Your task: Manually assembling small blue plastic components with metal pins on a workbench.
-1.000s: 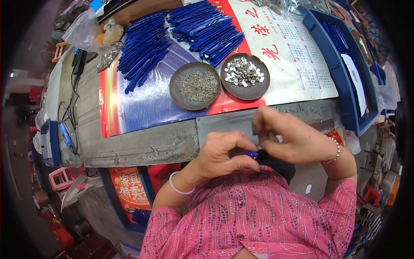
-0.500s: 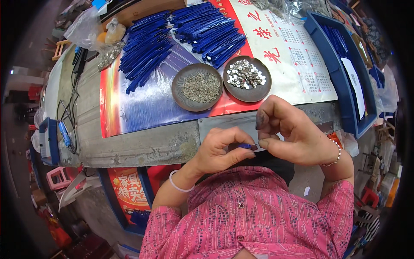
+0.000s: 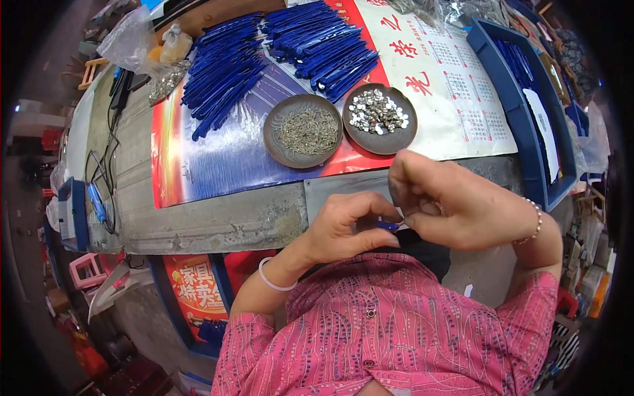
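In front of my chest, my left hand (image 3: 347, 228) pinches a small slim blue piece (image 3: 387, 226) between thumb and fingers. Most of that piece is hidden by the hand. My right hand (image 3: 456, 201) is closed against its right end, thumb and curled fingers together; what lies between them is too small to make out. Beyond the hands, a dark round dish (image 3: 269, 140) holds many thin metal pins (image 3: 307, 130). Beside it, a second dark dish (image 3: 353, 135) holds small shiny round discs (image 3: 380, 111). Long slim blue pieces (image 3: 224, 72) lie in two heaps behind the dishes.
A printed poster (image 3: 211, 168) covers part of the worn grey table (image 3: 198, 231). At the right stands a blue crate (image 3: 548, 191) with more blue pieces and a white sheet. Plastic bags (image 3: 175, 46) and dark cables (image 3: 109, 178) lie at the left.
My right hand has tilted and its wrist has moved outward to the right. Its fingers have come closer over the end of the blue piece. My left hand has hardly moved.
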Tool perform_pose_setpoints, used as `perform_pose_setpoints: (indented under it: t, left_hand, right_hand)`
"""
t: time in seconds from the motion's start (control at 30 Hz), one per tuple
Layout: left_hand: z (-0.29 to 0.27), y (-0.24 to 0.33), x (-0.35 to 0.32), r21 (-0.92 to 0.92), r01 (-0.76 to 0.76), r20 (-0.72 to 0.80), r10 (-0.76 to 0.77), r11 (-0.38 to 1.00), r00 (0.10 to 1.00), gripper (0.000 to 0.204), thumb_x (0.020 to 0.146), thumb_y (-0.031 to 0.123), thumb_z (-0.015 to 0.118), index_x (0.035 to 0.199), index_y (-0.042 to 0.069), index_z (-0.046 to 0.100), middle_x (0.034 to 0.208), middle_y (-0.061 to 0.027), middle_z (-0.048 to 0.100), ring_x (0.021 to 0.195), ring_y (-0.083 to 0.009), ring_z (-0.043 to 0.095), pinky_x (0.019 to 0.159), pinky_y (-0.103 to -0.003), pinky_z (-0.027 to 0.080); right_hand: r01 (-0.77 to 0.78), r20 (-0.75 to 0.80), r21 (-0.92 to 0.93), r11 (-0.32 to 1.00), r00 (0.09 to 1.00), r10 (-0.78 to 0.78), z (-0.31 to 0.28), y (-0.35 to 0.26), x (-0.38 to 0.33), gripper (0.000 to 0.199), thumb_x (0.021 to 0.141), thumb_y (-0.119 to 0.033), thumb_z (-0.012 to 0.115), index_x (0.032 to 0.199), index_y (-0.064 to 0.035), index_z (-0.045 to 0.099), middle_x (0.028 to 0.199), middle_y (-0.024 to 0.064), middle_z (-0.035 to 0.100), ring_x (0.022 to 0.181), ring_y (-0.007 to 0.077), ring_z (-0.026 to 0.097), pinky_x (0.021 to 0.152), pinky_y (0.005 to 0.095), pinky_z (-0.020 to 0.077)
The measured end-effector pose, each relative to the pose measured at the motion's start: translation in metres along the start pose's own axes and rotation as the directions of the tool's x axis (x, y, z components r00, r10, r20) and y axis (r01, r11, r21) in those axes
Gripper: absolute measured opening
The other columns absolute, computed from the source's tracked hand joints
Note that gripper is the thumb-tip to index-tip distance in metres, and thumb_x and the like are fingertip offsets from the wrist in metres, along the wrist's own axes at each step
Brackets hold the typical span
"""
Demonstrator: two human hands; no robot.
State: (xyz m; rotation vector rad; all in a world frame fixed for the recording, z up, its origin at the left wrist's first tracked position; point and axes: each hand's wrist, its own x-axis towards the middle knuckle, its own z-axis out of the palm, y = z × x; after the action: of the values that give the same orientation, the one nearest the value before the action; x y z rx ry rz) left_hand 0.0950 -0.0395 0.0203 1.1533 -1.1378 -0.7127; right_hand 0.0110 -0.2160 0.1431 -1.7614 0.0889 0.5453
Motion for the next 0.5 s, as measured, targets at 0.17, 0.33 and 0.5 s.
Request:
perform_pose_setpoints:
  t: [0.17, 0.33, 0.5]
  left_hand:
    - [0.001, -0.002, 0.005, 0.048, -0.113, -0.003, 0.114, 0.992, 0.994, 0.017, 0.079, 0.004, 0.072, 0.090, -0.001, 0.060, 0.078, -0.0057, 0.063, 0.064, -0.0106, 0.058, 0.056, -0.025, 0.045]
    - [0.003, 0.006, -0.003, -0.197, 0.122, -0.067, -0.137, 0.973, 0.988, 0.012, 0.089, 0.006, 0.063, 0.096, -0.003, 0.059, 0.079, -0.0036, 0.063, 0.058, -0.0062, 0.055, 0.052, -0.020, 0.045]
    - [0.000, 0.016, -0.006, -0.461, 0.240, -0.068, -0.304, 0.854, 0.950, 0.017, 0.093, 0.015, 0.059, 0.100, -0.001, 0.057, 0.076, -0.0056, 0.062, 0.056, -0.0072, 0.055, 0.050, -0.018, 0.042]
  right_hand:
    - [0.325, 0.016, -0.512, 0.796, 0.929, -0.369, 0.015, 0.008, -0.006, 0.025, 0.078, 0.003, 0.053, 0.101, 0.0000, 0.043, 0.080, 0.0170, 0.053, 0.072, 0.0334, 0.057, 0.061, 0.0399, 0.0452]
    - [0.208, -0.158, -0.298, 0.932, 0.952, -0.263, 0.012, 0.013, -0.006, 0.020, 0.084, -0.003, 0.057, 0.101, 0.0000, 0.046, 0.087, 0.0129, 0.058, 0.074, 0.0242, 0.057, 0.066, 0.0337, 0.0472]
    - [0.121, -0.299, 0.014, 0.993, 0.948, -0.111, 0.007, 0.032, -0.003, 0.014, 0.094, -0.015, 0.054, 0.097, -0.0011, 0.051, 0.084, 0.0011, 0.055, 0.075, 0.0041, 0.049, 0.064, 0.0200, 0.0419]
